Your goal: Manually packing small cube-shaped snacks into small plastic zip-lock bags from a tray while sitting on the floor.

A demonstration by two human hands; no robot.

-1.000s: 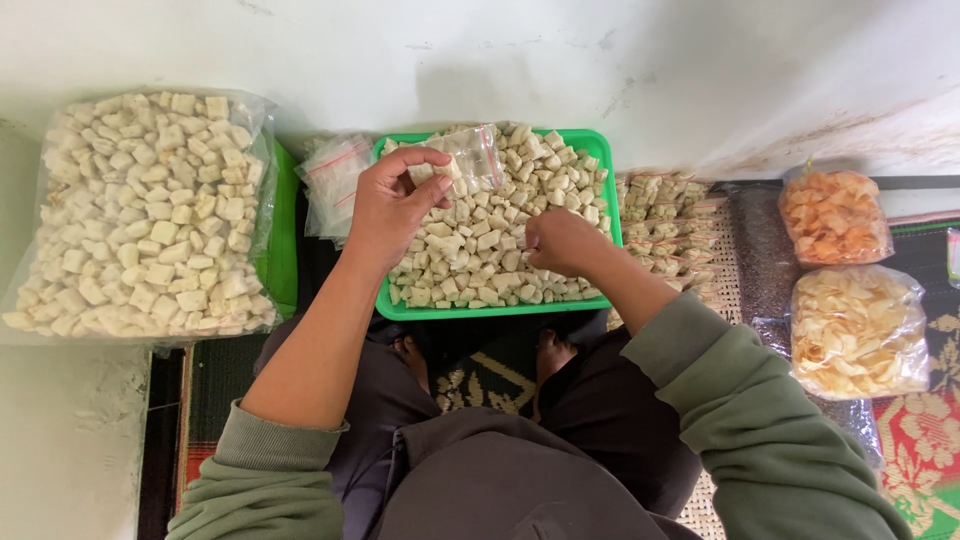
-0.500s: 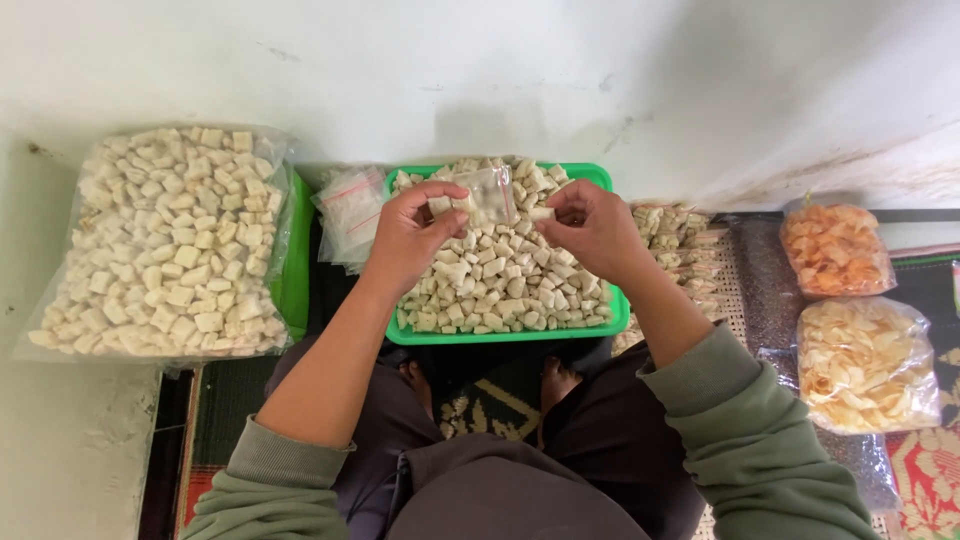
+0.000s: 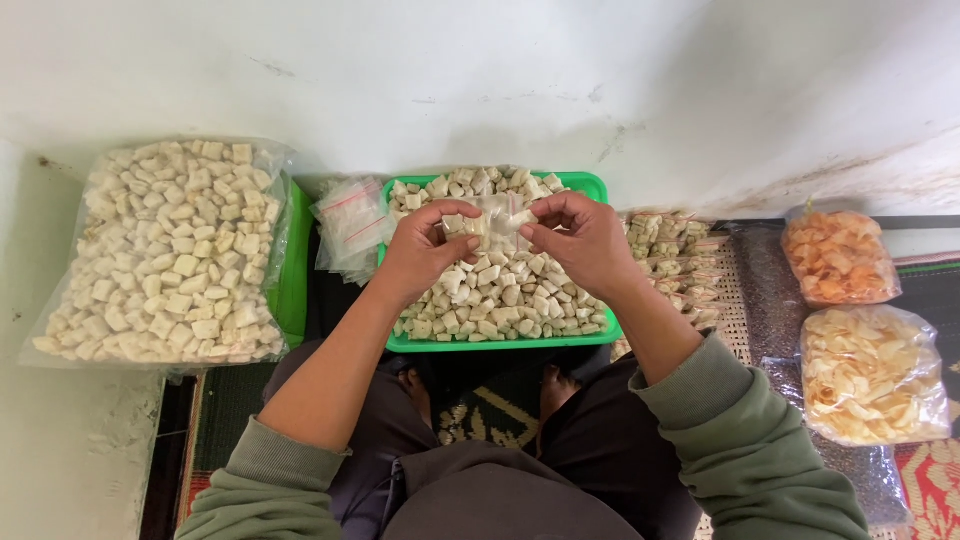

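A green tray [image 3: 597,187] against the wall is heaped with pale cracker cubes [image 3: 500,290]. Above it my left hand [image 3: 425,250] pinches one side of a small clear zip bag [image 3: 492,218] that has a few cubes in it. My right hand [image 3: 575,240] is at the bag's other side, fingertips at its mouth holding a cube against it. Both forearms reach forward from green sleeves.
A large clear bag of the same cubes [image 3: 170,250] lies at the left on another green tray [image 3: 295,260]. Empty small zip bags [image 3: 350,225] are piled between the trays. Filled small packs [image 3: 670,255] lie right of the tray, then bags of orange chips [image 3: 838,258] and pale chips [image 3: 870,375].
My right hand rose from the cubes in the tray to the mouth of the small bag with a cube. My left hand lowered the bag slightly toward the tray's middle.
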